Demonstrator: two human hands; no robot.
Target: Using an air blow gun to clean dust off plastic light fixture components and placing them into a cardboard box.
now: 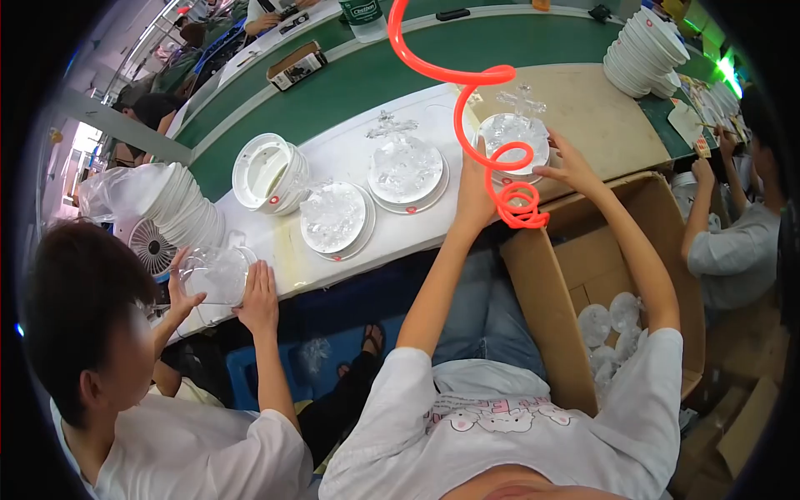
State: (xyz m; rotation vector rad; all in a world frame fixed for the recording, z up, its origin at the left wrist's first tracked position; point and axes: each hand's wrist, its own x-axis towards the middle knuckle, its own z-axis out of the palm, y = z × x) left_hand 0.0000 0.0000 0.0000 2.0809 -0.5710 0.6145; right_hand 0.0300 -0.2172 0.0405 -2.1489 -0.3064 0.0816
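At the table's front edge, a round white base [510, 173] carries a heap of clear plastic pieces with a clear flower-like part [520, 102] standing on top. My left hand [476, 190] is at its left side, partly hidden behind an orange-red coiled hose [514, 156]. My right hand [575, 169] grips its right rim, thumb in front and fingers along the side. To the left are two similar white bases with clear pieces, the nearer [406, 172] topped by another clear flower-like part [390, 125], the other [333, 218] farther left.
An open cardboard box [533, 287] with clear plastic domes [594, 325] stands by my right arm. White stacks [642, 57] [271, 173] stand on the table. A co-worker at left handles a clear cover [215, 275] near a fan [152, 248]. Another person works at right.
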